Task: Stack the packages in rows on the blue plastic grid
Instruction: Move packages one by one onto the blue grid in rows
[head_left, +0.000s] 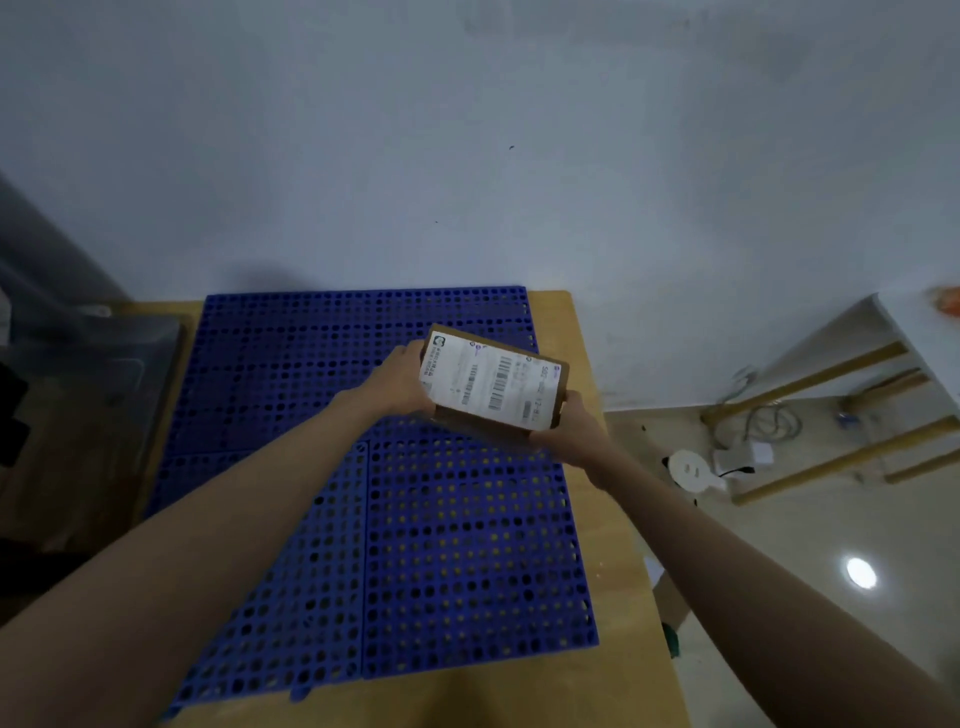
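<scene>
Above blue grid (441, 545): package (493, 384) tilted, crosswise.

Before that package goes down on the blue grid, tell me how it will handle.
Probably stiff: the package keeps flat faces and straight edges between the left hand and right hand. Likely light, since it is held by its ends alone. Flat and boxy, it should sit steady on the blue grid, not roll.

The label (491, 382) on the package (493, 387) I hold shows barcodes; its print is too blurred to read.
</scene>
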